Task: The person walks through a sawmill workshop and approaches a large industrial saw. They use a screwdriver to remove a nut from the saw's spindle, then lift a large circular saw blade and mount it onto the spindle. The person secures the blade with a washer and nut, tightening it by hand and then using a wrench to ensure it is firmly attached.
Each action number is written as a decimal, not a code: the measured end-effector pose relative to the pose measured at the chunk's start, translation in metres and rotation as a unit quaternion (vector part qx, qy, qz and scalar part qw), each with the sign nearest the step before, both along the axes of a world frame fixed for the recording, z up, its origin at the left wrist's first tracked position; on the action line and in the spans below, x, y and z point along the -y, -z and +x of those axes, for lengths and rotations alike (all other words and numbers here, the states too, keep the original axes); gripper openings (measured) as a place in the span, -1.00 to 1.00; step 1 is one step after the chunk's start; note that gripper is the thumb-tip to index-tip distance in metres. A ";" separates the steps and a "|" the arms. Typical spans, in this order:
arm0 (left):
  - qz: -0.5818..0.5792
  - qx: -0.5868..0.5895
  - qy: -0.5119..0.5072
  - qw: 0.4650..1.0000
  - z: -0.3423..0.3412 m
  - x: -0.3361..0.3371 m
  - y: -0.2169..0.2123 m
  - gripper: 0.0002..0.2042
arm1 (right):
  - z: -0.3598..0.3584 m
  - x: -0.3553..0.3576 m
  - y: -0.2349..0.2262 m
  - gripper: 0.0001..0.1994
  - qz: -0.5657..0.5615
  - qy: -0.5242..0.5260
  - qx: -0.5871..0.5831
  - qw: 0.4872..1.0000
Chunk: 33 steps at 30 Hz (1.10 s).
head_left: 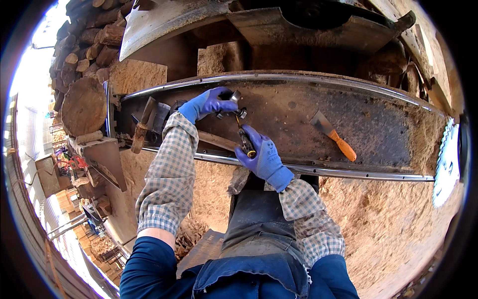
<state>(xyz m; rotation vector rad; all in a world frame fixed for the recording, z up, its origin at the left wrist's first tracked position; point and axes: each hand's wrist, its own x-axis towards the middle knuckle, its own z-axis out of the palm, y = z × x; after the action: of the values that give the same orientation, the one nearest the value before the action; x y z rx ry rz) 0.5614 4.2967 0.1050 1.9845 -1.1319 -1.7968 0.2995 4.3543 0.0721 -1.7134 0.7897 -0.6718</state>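
Observation:
My left hand (211, 103), in a purple-blue glove, is closed around a small metal fitting (235, 95) with a shiny round end. Below and right of it, my right hand (261, 154) grips a screwdriver (245, 139) with a black and yellow handle, its shaft pointing up at the fitting. Whether the tip touches the fitting I cannot tell. Both hands are over a rusty metal bed with a shiny rail (318, 172) along its near edge. To their right lies a scraper (334, 135) with an orange handle. A wooden tool handle (216, 140) passes beneath my hands.
Left on the bed, a short wooden handle (144, 122) lies beside a metal tool head. A toothed circular saw blade (446, 164) stands at the right end. Stacked logs (94, 45) rise at the far left. Sawdust (383, 224) covers the ground, and large machine guards overhang the far side.

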 end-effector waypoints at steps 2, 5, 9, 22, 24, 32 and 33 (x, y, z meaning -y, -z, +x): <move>-0.004 0.004 -0.001 1.000 -0.004 0.001 0.001 -0.28 | -0.006 0.001 -0.002 -0.35 -0.021 0.035 -0.013 0.999; -0.063 0.082 0.030 0.994 -0.004 -0.014 0.020 -0.18 | -0.028 0.002 -0.015 -0.35 0.031 0.060 -0.010 0.998; -0.201 0.251 0.085 0.943 -0.022 -0.040 0.047 0.08 | -0.064 0.005 -0.039 -0.36 0.081 0.091 0.001 0.993; -0.311 0.180 -0.139 0.923 -0.037 -0.097 0.051 0.10 | -0.009 0.016 -0.030 -0.25 -0.137 -0.096 -0.039 0.985; -0.302 0.164 -0.137 0.929 -0.033 -0.098 0.053 0.07 | -0.002 0.016 -0.027 -0.30 -0.150 -0.095 -0.041 0.983; -0.292 0.159 -0.124 0.935 -0.025 -0.098 0.066 -0.01 | 0.010 0.016 -0.010 -0.27 -0.177 -0.118 -0.077 0.974; -0.291 0.164 -0.119 0.935 -0.024 -0.099 0.067 0.00 | 0.011 0.014 -0.008 -0.24 -0.176 -0.127 -0.093 0.972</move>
<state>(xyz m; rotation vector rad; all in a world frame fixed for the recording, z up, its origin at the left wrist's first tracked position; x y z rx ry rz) 0.5371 4.3958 0.0385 1.9658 -1.2602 -0.8852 0.3103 4.3399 0.0799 -2.1813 0.5864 -0.4990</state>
